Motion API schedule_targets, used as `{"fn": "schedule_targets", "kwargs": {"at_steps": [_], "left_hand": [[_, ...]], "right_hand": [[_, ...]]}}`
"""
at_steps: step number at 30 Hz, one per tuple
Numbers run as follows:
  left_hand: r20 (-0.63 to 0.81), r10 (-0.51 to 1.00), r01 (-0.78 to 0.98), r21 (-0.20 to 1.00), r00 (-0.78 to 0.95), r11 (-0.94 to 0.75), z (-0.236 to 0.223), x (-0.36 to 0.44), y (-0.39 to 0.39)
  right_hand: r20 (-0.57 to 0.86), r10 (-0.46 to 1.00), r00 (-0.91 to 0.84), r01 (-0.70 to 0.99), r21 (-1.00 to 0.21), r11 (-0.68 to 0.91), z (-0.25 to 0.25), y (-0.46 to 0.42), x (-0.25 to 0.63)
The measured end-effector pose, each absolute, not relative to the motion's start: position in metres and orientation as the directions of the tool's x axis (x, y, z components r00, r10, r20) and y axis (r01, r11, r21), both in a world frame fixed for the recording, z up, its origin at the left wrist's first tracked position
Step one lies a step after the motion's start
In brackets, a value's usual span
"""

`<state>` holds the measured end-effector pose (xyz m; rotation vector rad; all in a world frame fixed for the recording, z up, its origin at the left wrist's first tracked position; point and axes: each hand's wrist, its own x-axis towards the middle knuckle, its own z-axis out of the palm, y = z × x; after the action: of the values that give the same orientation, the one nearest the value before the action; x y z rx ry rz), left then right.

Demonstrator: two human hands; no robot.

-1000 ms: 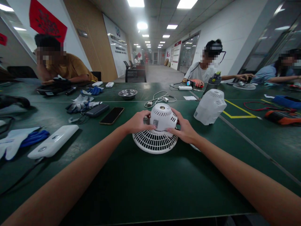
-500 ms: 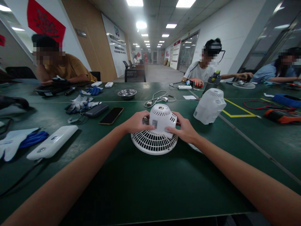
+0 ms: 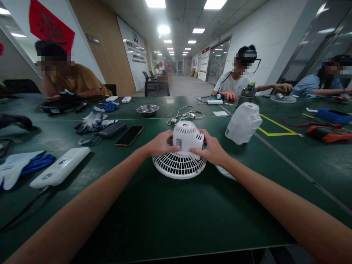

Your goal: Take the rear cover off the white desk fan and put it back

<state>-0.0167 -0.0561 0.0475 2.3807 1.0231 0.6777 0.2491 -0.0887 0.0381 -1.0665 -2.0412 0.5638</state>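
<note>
A small white fan [image 3: 180,161] lies face down on the green table [image 3: 165,212], its round grille flat on the surface and its motor housing [image 3: 187,137] pointing up. My left hand [image 3: 159,144] grips the left side of the housing, fingers curled round it. My right hand [image 3: 210,149] wraps the right side, thumb across the front. A second white fan housing [image 3: 243,123] lies tilted to the right, apart from my hands.
A black phone [image 3: 129,135], power banks [image 3: 59,167], gloves [image 3: 95,120], a metal bowl [image 3: 147,109] and a white cable [image 3: 185,113] lie on the left and middle. Yellow tape [image 3: 277,128] and red tools [image 3: 328,132] are at right. Three people sit at the far side.
Both hands have turned the housing slightly, so its label sits further left. The view has shifted a little; nothing else moved.
</note>
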Motion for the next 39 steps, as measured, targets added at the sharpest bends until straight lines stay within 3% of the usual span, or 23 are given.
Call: {"fn": "schedule_targets", "kwargs": {"at_steps": [7, 13, 19, 29, 39], "left_hand": [[0.281, 0.718, 0.498, 0.561, 0.637, -0.661, 0.051, -0.016, -0.059], [0.362, 0.717, 0.517, 0.511, 0.595, -0.687, 0.05, -0.017, -0.058], [0.391, 0.675, 0.348, 0.635, 0.625, -0.69, 0.045, -0.013, -0.062], [0.484, 0.651, 0.394, 0.533, 0.584, -0.749, 0.041, 0.007, -0.074], [0.477, 0.687, 0.398, 0.574, 0.548, -0.716, 0.039, 0.007, -0.075]], "right_hand": [[0.465, 0.807, -0.363, 0.489, -0.642, 0.59, 0.032, -0.091, 0.247], [0.501, 0.753, -0.428, 0.554, -0.513, 0.656, 0.039, -0.093, 0.253], [0.471, 0.734, -0.49, 0.482, -0.555, 0.678, 0.041, -0.091, 0.261], [0.491, 0.649, -0.581, 0.347, -0.572, 0.743, 0.036, -0.078, 0.266], [0.501, 0.648, -0.573, 0.352, -0.564, 0.747, 0.042, -0.081, 0.261]]}}
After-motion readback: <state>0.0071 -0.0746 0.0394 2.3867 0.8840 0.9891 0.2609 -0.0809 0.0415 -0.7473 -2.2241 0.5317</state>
